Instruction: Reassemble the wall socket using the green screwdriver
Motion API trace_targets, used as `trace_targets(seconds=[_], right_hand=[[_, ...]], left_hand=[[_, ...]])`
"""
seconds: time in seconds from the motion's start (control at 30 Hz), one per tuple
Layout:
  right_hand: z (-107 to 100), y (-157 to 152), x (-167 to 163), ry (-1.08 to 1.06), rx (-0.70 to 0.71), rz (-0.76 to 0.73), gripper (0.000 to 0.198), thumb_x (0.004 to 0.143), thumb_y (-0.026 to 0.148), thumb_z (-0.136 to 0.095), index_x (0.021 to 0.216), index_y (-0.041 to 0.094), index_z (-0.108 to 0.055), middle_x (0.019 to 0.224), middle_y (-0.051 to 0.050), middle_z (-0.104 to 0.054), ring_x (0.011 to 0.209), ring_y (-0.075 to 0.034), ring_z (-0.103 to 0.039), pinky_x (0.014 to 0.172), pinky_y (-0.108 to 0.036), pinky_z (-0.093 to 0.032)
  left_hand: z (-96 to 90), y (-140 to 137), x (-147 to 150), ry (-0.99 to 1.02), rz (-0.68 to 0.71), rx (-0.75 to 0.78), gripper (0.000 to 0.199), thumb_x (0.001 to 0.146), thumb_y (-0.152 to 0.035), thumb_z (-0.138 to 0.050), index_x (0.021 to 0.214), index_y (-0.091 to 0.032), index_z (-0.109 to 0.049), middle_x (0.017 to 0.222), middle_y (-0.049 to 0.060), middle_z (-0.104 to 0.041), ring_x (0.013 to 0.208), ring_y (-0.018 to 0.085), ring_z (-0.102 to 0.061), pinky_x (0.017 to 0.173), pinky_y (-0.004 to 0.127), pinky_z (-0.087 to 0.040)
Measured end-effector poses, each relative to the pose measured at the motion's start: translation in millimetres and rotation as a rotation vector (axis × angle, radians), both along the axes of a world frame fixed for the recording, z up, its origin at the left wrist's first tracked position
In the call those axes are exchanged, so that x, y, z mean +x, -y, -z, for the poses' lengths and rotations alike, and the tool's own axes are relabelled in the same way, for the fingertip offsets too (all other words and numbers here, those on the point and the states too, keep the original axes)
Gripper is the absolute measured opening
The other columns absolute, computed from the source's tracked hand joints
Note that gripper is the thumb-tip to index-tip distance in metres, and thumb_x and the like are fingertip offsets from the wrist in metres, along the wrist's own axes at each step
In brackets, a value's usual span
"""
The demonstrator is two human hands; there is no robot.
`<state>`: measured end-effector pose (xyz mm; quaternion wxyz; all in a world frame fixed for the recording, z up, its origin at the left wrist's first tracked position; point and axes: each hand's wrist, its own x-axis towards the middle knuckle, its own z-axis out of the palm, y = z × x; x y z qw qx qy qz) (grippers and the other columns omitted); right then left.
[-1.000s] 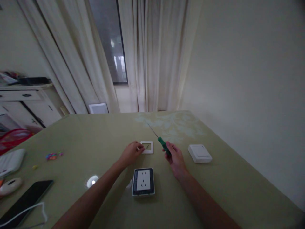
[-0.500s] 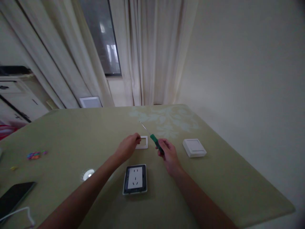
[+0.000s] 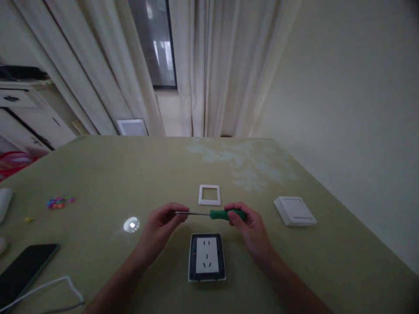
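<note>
My right hand [image 3: 248,226] grips the green handle of a thin screwdriver [image 3: 214,214], held level above the table. My left hand [image 3: 162,226] pinches the tip of its metal shaft. Just below both hands lies a wall socket [image 3: 207,256] with a white face in a dark body. A small white square frame [image 3: 209,195] lies on the table beyond the screwdriver, apart from both hands.
A white switch plate [image 3: 295,210] lies to the right. On the green tablecloth [image 3: 131,170] at the left are a dark phone [image 3: 26,269] with a white cable [image 3: 49,288], coloured bits [image 3: 58,202] and a bright light spot [image 3: 131,225]. Curtains and a wall stand behind.
My left hand left the white frame and took the screwdriver's tip. My right hand swung the screwdriver from pointing away to lying level, and both hands came nearer, over the socket.
</note>
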<state>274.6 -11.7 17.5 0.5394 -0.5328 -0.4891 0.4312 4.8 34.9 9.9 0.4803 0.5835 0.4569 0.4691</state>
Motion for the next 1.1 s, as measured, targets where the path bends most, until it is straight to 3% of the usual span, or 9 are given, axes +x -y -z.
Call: trace_targets(seconds=[0.23, 0.43, 0.77, 1.1], right_hand=[[5, -4, 12, 0.039, -0.011, 0.050, 0.038, 0.086, 0.061, -0.083, 0.099, 0.025, -0.084, 0.084, -0.005, -0.076, 0.073, -0.021, -0.067, 0.068, -0.031, -0.053], [11, -6, 14, 0.048, -0.035, 0.057, 0.036, 0.086, 0.060, -0.084, 0.099, 0.026, -0.084, 0.087, -0.005, -0.077, 0.073, -0.021, -0.067, 0.067, -0.030, -0.053], [0, -4, 13, 0.129, 0.067, 0.063, 0.027, 0.087, 0.051, -0.085, 0.099, 0.026, -0.085, 0.091, -0.006, -0.077, 0.081, -0.023, -0.070, 0.070, -0.031, -0.055], [3, -2, 10, 0.123, 0.107, 0.053, 0.020, 0.087, 0.043, -0.086, 0.100, 0.027, -0.084, 0.094, -0.005, -0.078, 0.085, -0.022, -0.072, 0.072, -0.030, -0.055]], left_hand=[[4.1, -1, -1, 0.149, -0.107, -0.043, 0.033, 0.084, -0.051, -0.090, 0.094, -0.021, -0.084, 0.081, 0.005, -0.082, 0.076, 0.020, -0.077, 0.072, 0.030, -0.065], [-3.6, -2, -3, 0.067, -0.036, -0.014, 0.024, 0.085, -0.045, -0.089, 0.092, -0.023, -0.087, 0.086, 0.005, -0.084, 0.079, 0.021, -0.079, 0.073, 0.028, -0.066], [-4.4, 0, -2, -0.001, -0.085, 0.101, 0.017, 0.090, -0.041, -0.084, 0.091, -0.023, -0.086, 0.085, 0.004, -0.082, 0.078, 0.020, -0.078, 0.070, 0.027, -0.065], [-0.6, -1, -7, -0.054, -0.095, 0.173, 0.016, 0.096, -0.039, -0.078, 0.094, -0.025, -0.085, 0.083, 0.002, -0.079, 0.076, 0.018, -0.074, 0.070, 0.025, -0.062]])
